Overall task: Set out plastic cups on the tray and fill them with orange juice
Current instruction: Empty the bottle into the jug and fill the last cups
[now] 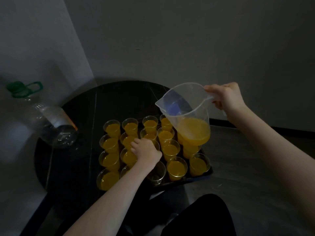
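Observation:
Several clear plastic cups filled with orange juice [176, 168] stand in rows on a dark tray [207, 174]. One cup at the tray's front [157, 174] looks empty. My left hand [145, 150] reaches into the middle of the rows and grips the rim of a cup that it mostly hides. My right hand [225, 96] holds a clear plastic jug [189, 114] by its handle above the tray's right side. The jug is about a third full of juice and held roughly level, spout pointing left.
The tray sits on a round black table [81, 164] in a corner between grey walls. A large empty clear bottle with a green cap [46, 116] stands at the table's left edge. My dark-clothed leg [201, 217] is below the table.

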